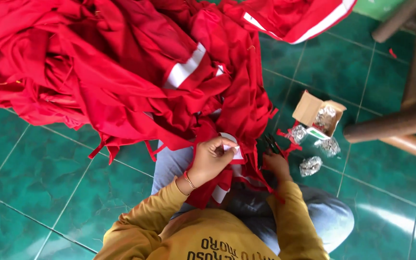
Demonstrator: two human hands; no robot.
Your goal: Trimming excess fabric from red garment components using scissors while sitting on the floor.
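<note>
A big heap of red cloth with white stripes (121, 67) covers the green tiled floor in front of me and spills onto my lap. My left hand (213, 156) pinches a red and white piece (237, 154) of that cloth, fingers closed on it. My right hand (276, 163) is lower right of it, curled around small dark scissors (269, 143) whose tips point up beside the cloth edge. Both arms wear mustard yellow sleeves, and a thin bracelet sits on the left wrist.
A small open cardboard box (314, 113) with silvery foil bundles (310, 165) lies to the right. Wooden furniture legs (396, 125) stand at the far right. Another red and white cloth (294, 19) lies at the top. Green floor tiles (34, 173) show at left.
</note>
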